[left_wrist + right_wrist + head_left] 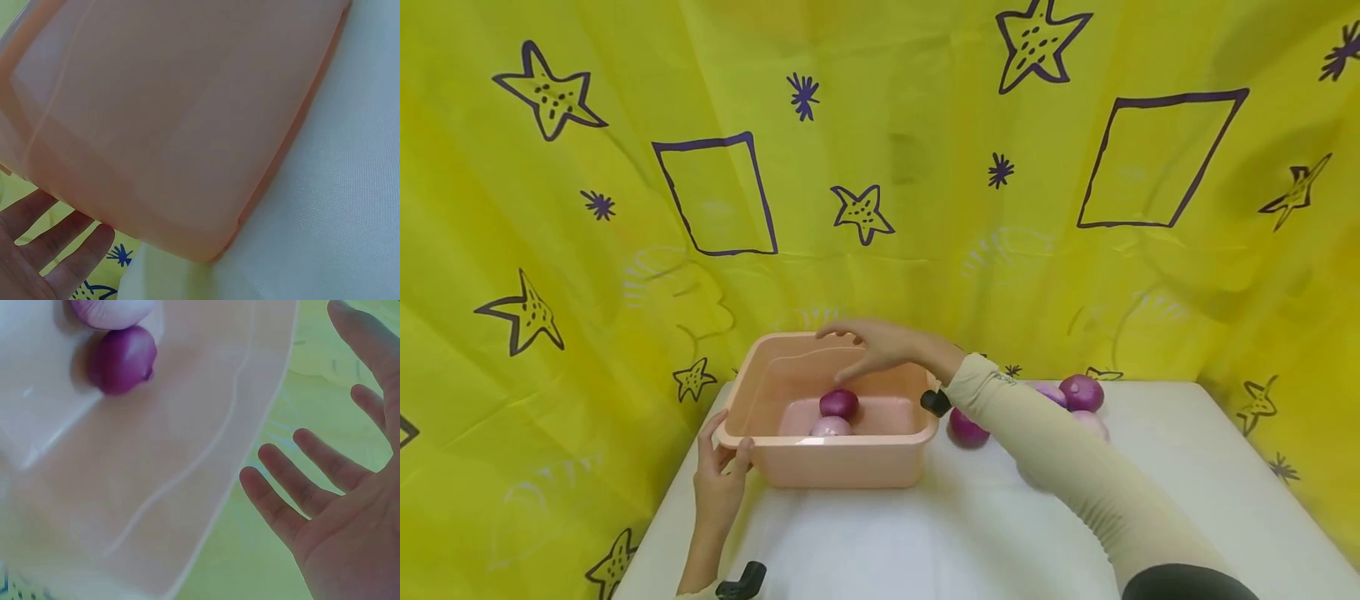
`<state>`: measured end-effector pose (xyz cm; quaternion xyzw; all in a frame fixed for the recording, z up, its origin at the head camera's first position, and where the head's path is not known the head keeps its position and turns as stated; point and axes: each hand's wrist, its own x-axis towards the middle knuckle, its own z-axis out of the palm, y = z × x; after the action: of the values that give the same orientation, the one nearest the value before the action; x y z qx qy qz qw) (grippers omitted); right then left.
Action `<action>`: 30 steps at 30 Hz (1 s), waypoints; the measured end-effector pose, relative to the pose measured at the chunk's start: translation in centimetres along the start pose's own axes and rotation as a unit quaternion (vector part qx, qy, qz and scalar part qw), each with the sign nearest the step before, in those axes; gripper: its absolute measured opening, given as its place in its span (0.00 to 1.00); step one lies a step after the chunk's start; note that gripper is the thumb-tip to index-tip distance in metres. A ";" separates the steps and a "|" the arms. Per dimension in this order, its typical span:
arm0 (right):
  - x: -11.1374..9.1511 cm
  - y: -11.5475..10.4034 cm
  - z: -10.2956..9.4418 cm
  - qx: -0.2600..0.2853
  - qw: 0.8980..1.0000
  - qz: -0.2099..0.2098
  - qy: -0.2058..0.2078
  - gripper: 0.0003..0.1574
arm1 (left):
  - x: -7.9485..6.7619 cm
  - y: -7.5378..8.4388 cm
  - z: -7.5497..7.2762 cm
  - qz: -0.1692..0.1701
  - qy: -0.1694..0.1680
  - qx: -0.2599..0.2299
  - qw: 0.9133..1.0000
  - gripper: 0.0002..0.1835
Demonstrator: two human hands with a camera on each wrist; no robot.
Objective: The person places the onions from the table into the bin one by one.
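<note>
A peach-coloured plastic tub (850, 462) stands on the white table. Inside it lie a dark purple onion (838, 404) and a paler onion (831, 427), which touch each other in the right wrist view. My left hand (721, 479) holds the tub at its near left corner, thumb at the front and fingers along the left side. In the left wrist view those fingers (84, 253) lie just under the rim. Above the tub's far part is my right hand (880, 346), fingers spread and holding nothing; the right wrist view shows its bare palm (362, 537).
Right of the tub, a purple onion (967, 429) lies on the white tabletop (865, 542). More onions (1082, 393) are grouped farther right, partly hidden by my right sleeve (1060, 458). A yellow patterned curtain (910, 108) hangs behind and at both sides of the table.
</note>
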<state>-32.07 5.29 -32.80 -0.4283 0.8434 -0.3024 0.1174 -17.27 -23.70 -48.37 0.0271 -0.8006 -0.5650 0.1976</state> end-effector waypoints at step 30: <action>-20.7 9.6 -3.8 -0.038 0.985 0.104 0.135 0.46 | 0.2 -0.5 0.1 0.011 0.007 0.000 1.000 0.32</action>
<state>-27.51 27.61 -36.86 -0.2975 0.9025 -0.3109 0.0169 -17.57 -23.90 -48.79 0.0224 -0.7997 -0.5624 0.2092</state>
